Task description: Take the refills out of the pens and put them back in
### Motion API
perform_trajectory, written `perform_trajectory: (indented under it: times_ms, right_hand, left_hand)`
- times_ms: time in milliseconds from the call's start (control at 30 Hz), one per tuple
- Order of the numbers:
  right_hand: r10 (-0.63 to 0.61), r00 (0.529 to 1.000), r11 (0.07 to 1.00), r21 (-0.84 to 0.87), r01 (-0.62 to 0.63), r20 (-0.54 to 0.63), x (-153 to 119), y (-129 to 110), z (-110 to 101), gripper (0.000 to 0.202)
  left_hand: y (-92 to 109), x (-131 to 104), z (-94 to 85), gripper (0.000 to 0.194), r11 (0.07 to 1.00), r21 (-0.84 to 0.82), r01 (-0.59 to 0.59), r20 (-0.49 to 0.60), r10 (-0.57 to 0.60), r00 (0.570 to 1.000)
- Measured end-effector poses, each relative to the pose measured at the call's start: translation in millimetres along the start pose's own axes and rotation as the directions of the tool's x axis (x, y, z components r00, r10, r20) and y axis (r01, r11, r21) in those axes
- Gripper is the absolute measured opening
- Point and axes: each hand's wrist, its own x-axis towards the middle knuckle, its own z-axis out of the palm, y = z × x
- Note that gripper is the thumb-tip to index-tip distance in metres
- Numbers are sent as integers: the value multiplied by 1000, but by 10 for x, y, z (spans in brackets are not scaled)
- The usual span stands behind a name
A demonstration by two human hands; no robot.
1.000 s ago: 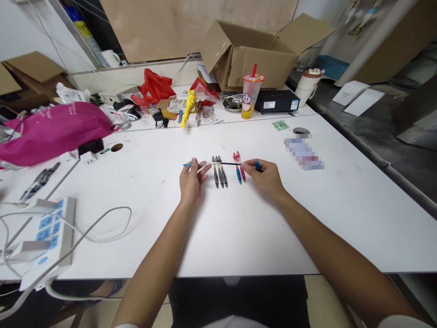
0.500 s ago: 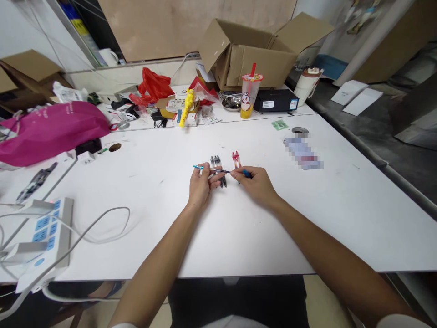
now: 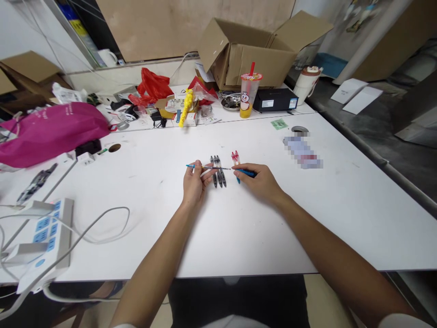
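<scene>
My left hand (image 3: 194, 184) pinches the upper part of a pen (image 3: 190, 166), its light-blue end pointing left. From it a thin refill (image 3: 221, 168) sticks out to the right, bare to its tip. Closed around a blue lower pen barrel (image 3: 246, 172) is my right hand (image 3: 264, 182), a small gap away from the refill tip. Three black pens (image 3: 218, 175) lie side by side just beyond and between the hands. Two pens with red tops (image 3: 235, 157) lie to their right, partly covered by my right hand; a blue pen end (image 3: 238, 180) shows below its fingers.
A pixelated flat item (image 3: 303, 152) and a green packet (image 3: 279, 124) lie on the right of the white table (image 3: 232, 237). Along the back stand a drink cup (image 3: 246, 95), a black box (image 3: 276, 101) and an open carton (image 3: 259, 64). A power strip (image 3: 51, 232) with cables occupies the left.
The hands have moved apart, my left hand shifting left with the pen's upper part. The refill tip has come clear of the blue barrel, and more of the black pens shows.
</scene>
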Motion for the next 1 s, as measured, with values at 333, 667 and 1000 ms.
perform_trajectory:
  times_ms: [333,667,1000]
  right_hand:
    - [-19,1000,1000,25,19,3,-26,-15,57,26]
    - [-44,998,999,23,43,33,-25,-9,43,28]
    - [-86,995,991,108,79,56,-44,11,107,35]
  left_hand:
    - [-63,-23,11,33,999,40,-12,58,9,998]
    - [-70,-44,24,38,998,67,-21,86,15,996]
    - [-115,-115,57,41,980,197,-29,119,5,993]
